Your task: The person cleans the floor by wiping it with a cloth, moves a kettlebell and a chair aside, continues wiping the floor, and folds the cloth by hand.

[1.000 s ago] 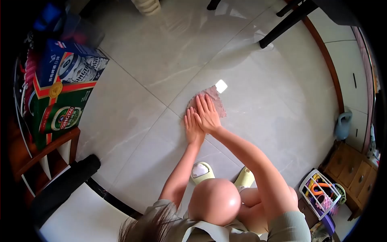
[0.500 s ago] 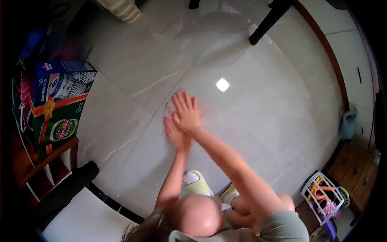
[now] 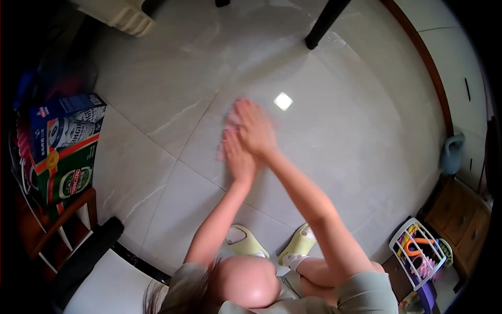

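Observation:
A pale pink cloth, partly hidden and blurred, lies on the glossy grey tile floor. My right hand rests flat over it, fingers stretched forward. Just nearer to me, my left hand is also flat, its fingers extended at the cloth's near left side. The two hands touch, the right one partly overlapping the left. Both palms face down, so what lies under them is hidden.
My yellow-green slippers stand behind the hands. A beer carton is at left, above a white-cushioned seat. A black furniture leg stands ahead. At right are a blue watering can, wooden drawers and a white basket.
Both hands have slid a little forward and right across the tiles with the cloth. The view has shifted, and the slippers now stand farther apart.

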